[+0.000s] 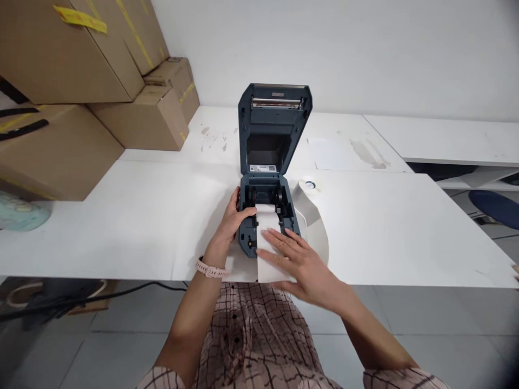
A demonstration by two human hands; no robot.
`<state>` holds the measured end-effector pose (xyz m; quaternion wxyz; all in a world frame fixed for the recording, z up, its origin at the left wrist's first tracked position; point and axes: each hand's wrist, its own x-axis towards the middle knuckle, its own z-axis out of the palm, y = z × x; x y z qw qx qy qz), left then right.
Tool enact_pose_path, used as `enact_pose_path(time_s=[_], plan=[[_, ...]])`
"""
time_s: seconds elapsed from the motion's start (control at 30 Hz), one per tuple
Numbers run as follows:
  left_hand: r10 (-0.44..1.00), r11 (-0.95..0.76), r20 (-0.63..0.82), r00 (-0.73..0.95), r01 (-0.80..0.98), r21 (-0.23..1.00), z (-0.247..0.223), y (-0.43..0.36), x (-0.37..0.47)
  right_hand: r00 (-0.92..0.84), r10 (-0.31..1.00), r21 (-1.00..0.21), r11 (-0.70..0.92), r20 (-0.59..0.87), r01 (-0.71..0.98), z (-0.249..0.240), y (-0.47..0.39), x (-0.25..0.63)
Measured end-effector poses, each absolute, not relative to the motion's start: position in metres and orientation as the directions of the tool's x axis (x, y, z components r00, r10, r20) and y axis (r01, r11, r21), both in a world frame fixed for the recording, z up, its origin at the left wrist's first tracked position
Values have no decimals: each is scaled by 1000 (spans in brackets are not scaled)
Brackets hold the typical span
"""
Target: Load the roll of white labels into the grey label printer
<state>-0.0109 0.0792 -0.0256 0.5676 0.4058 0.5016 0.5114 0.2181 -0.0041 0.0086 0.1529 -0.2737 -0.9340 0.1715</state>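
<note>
A dark blue-grey label printer (265, 183) stands near the table's front edge, its lid (267, 127) raised and tipped back. From inside it, a white paper strip (265, 270) runs forward over the front and past the table edge. My left hand (231, 222) grips the printer's left side, fingers along the outer wall and thumb reaching over the rim to the paper. Across the strip lies my right hand (306, 265), palm down, its fingers spread and touching the paper. The thumb of that hand is by the strip's lower end.
A loose curl of white strip (320, 235) lies right of the printer, beside a small roll with a blue ring (310, 185). Cardboard boxes (154, 116) are stacked at the left. A pale green object (24, 212) sits at the left edge. A black cable (133, 289) hangs below the table (385, 232).
</note>
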Motion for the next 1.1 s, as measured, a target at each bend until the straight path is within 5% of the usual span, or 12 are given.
enact_pose_path(time_s=[0.2, 0.27, 0.37, 0.53, 0.67, 0.9, 1.1], plan=[[988, 126, -132, -80, -75, 989, -20, 69, -13, -941, 304, -606, 780, 151, 155, 70, 1, 239], [993, 86, -84, -84, 21, 996, -14, 51, -9, -773, 530, -641, 736, 348, 216, 93, 41, 250], [998, 12, -1, -57, 188, 982, -6, 16, 4, -282, 775, -688, 632, 565, 356, 117, 129, 250], [986, 34, 22, -166, 323, 946, -10, -29, 25, -196, 944, -958, 280, 264, 61, 140, 253, 208], [978, 45, 10, -209, 260, 965, -21, -42, 26, -270, 910, -948, 318, 314, -29, 149, 238, 186], [960, -99, 110, -259, 55, 994, -27, -38, 15, -257, 812, -773, 580, 524, 257, 87, 84, 206], [949, -49, 26, -316, -68, 996, -10, -5, 13, -141, 876, -784, 477, 461, 397, 8, 21, 203]])
